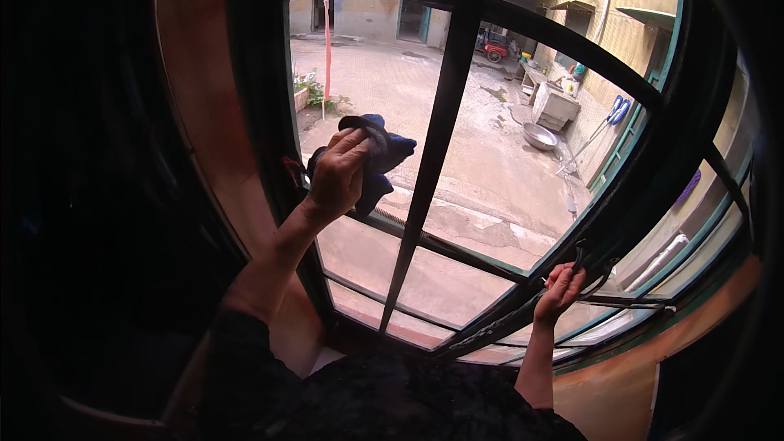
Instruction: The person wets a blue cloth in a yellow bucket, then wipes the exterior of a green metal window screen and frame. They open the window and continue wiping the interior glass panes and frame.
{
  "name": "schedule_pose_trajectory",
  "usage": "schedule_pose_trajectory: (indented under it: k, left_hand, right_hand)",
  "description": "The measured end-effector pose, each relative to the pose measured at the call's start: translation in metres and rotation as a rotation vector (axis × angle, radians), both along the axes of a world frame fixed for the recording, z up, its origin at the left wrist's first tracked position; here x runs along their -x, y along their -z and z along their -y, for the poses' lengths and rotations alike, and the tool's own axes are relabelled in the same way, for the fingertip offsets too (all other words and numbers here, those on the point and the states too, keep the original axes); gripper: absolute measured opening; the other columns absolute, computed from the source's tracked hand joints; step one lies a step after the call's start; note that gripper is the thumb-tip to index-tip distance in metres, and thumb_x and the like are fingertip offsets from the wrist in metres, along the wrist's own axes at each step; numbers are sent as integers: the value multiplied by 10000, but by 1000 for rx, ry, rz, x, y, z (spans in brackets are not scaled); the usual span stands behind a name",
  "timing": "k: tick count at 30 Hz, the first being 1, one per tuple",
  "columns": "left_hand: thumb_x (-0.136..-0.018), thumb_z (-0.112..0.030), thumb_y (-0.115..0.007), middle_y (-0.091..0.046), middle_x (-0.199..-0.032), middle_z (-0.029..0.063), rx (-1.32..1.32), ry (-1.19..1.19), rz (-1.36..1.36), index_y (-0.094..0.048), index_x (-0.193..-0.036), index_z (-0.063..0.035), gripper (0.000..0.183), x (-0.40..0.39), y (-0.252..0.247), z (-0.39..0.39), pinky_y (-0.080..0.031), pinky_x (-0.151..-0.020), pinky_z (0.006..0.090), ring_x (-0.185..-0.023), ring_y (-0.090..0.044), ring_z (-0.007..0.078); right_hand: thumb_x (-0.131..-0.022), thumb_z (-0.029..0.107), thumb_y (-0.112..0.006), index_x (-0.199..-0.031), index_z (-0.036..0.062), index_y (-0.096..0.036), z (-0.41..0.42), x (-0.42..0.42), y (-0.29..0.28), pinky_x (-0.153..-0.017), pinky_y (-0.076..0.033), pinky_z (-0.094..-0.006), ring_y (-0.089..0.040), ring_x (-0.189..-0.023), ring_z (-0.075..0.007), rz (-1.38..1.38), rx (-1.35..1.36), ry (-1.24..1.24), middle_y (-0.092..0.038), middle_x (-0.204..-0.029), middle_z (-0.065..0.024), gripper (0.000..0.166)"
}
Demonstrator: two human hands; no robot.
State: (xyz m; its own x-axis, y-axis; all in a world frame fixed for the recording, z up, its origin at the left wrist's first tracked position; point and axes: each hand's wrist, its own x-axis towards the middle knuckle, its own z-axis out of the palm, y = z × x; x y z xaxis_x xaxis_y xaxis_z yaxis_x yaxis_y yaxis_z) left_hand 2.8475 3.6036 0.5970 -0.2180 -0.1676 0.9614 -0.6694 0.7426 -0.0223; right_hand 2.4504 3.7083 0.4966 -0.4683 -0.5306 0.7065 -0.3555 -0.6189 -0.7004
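My left hand [337, 177] is raised to the left pane of a dark-framed glazed door [442, 116]. Bunched in its fingers is a dark blue cloth [392, 150], held up at the glass; whether it presses on the pane cannot be told. On the right, my right hand [560, 291] has its fingers closed around a dark handle [579, 252] on the door's right stile. A second, curved handle [603, 282] sits just beside that hand. Below it, a twisted cord [499, 324] runs along the frame.
A reddish-brown wall [199, 92] borders the door at left. Another dark-framed window [661, 251] stands at right. Beyond the glass lies a paved courtyard [386, 73] with a metal basin [539, 136], blue-headed mops [618, 111], a red cart [495, 46] and a hanging pink cloth [327, 55].
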Motion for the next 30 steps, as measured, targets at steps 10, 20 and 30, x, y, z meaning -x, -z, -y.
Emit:
schedule_pose_trajectory:
  k: [10, 20, 30]
  left_hand:
    - [-785, 14, -535, -651, -953, 180, 532, -341, -345, -624, -1007, -7, 240, 22, -194, 29, -492, -776, 410, -880, -613, 362]
    - [-712, -4, -663, -593, -1169, 96, 125, 292, 302, -639, -1033, -100, 336, 150, -78, -27, -415, -910, 403, -1096, -534, 299]
    - [-714, -34, -627, -579, -1045, 170, 397, -338, -211, -580, -1104, -36, 392, 44, -104, 52, -422, -844, 452, -981, -528, 383]
  right_hand:
    - [-1003, 205, -366, -880, 84, -422, 3, -12, -5, -508, -290, -198, -346, -575, -57, 14, 8, -19, -372, -677, 26, 181]
    - [-1011, 238, -354, -898, 99, -410, -1, -5, -6, -508, -276, -205, -331, -569, -61, -14, 5, -29, -347, -666, 26, 188]
    - [-994, 197, -370, -869, 77, -436, -4, -6, -6, -519, -306, -198, -367, -579, -56, 23, -9, -58, -430, -685, 8, 186]
